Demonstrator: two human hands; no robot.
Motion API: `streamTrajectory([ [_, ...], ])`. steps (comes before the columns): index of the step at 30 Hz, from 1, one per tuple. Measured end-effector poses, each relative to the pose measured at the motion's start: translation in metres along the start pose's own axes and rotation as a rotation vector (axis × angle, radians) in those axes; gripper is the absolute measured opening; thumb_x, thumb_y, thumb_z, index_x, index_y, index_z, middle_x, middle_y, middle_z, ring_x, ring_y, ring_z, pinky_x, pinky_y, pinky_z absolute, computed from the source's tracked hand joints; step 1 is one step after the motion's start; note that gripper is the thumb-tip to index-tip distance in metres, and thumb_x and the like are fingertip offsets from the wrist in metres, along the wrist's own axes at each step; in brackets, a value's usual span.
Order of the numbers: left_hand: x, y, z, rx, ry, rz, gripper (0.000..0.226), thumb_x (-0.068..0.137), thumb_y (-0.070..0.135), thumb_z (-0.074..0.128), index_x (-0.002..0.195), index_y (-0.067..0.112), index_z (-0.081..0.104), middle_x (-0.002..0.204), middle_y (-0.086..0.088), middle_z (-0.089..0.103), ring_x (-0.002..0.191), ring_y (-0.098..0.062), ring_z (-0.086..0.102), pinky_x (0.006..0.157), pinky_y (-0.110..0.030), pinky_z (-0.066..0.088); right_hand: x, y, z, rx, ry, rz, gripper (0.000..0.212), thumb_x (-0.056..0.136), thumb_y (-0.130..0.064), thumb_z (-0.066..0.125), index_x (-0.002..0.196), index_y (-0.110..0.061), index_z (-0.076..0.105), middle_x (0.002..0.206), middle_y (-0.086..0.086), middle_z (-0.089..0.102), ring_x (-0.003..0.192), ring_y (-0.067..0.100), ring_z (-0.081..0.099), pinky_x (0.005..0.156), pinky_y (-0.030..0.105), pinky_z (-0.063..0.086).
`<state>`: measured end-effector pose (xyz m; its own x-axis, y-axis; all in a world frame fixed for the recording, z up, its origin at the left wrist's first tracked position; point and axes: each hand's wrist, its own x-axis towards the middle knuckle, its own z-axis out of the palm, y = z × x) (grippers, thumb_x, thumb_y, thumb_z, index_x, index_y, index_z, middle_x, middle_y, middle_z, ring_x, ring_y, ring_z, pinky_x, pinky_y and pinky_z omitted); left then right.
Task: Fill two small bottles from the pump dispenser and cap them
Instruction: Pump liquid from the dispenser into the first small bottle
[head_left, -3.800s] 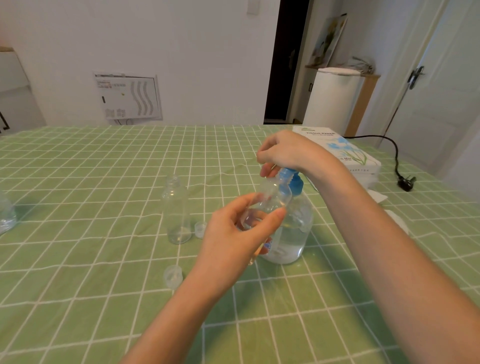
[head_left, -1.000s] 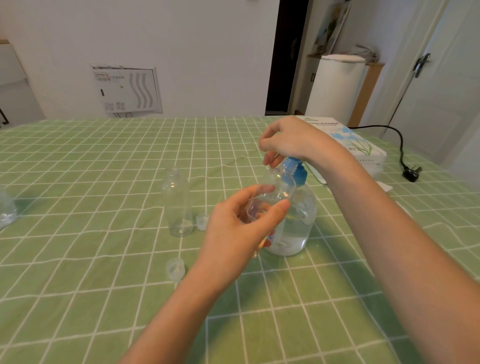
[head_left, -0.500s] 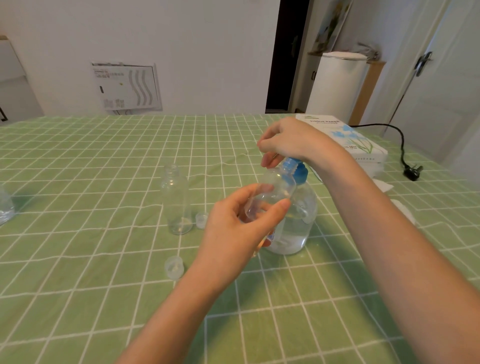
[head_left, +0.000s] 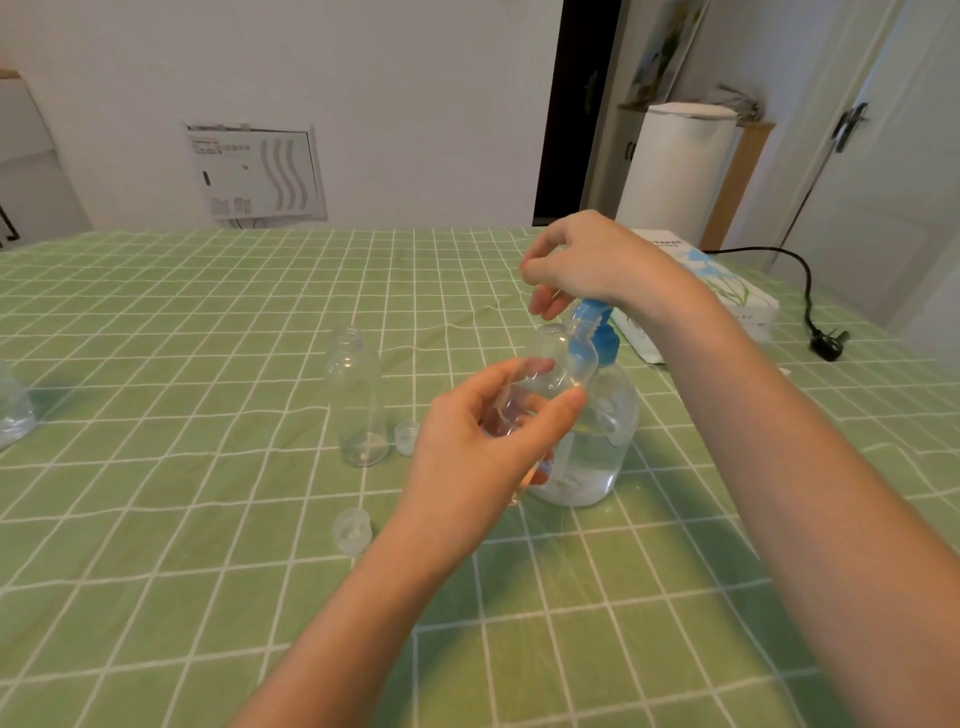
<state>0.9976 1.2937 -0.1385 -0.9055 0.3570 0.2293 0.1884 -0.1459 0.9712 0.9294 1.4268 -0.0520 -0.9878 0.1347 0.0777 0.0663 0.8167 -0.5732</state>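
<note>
My left hand (head_left: 488, 447) grips a small clear bottle (head_left: 550, 371), tilted with its open mouth under the blue pump nozzle. My right hand (head_left: 587, 265) rests on top of the blue pump head (head_left: 595, 325) of the clear pump dispenser (head_left: 592, 447), which stands on the green checked tablecloth (head_left: 208, 519). A second small clear bottle (head_left: 358, 400) stands upright and uncapped to the left. One small clear cap (head_left: 407, 438) lies beside that bottle. Another cap (head_left: 353, 530) lies nearer to me.
A white tissue box (head_left: 727, 291) lies behind my right wrist. A black power cord and plug (head_left: 826, 343) trail at the table's right edge. Part of a clear container (head_left: 13, 410) shows at the far left. A white bin (head_left: 675, 171) stands beyond the table.
Both hands keep their hold on the small bottle and the pump head. The pump head and my right hand sit slightly higher than a second ago.
</note>
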Motion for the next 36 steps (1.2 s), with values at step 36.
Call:
streamTrajectory([
  [36, -0.0012, -0.0019, -0.0003, 0.043, 0.006, -0.012, 0.024, 0.078, 0.025, 0.069, 0.101, 0.026, 0.066, 0.056, 0.012, 0.061, 0.048, -0.003, 0.052, 0.045, -0.016, 0.047, 0.0013, 0.0078, 0.0083, 0.053, -0.043, 0.017, 0.019, 0.091, -0.015, 0.050, 0.105, -0.014, 0.063, 0.079, 0.002, 0.073, 0.099, 0.024, 0.068, 0.094, 0.038, 0.050],
])
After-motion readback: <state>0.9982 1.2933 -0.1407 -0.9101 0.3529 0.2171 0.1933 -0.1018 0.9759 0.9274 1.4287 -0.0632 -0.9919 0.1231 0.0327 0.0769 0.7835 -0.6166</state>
